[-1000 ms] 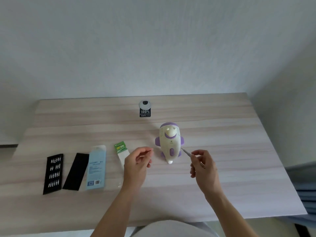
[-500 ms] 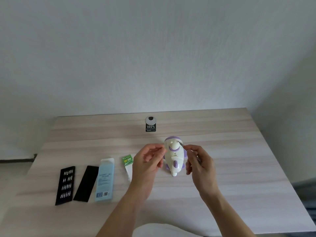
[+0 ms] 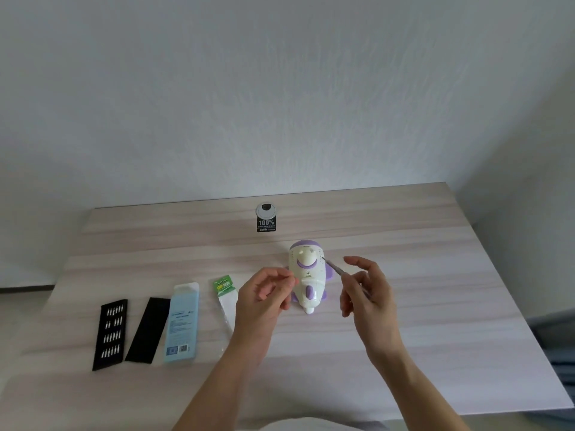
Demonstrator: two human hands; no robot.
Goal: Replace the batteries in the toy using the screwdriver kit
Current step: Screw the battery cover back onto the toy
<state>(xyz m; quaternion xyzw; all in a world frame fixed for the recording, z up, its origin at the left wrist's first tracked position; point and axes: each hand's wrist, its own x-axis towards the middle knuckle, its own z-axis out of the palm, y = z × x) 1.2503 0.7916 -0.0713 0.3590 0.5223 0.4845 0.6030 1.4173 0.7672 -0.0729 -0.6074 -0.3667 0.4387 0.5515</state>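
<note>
Right hand (image 3: 365,293) pinches a slim screwdriver (image 3: 333,266), its tip at the toy plane's (image 3: 306,276) right side. Left hand (image 3: 261,297) curls just left of the toy; whether it holds anything, I cannot tell.

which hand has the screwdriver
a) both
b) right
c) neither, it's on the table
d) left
B: the right hand grips the thin screwdriver, whose tip points at the toy, while the left hand beside the toy has no tool in it.
</note>
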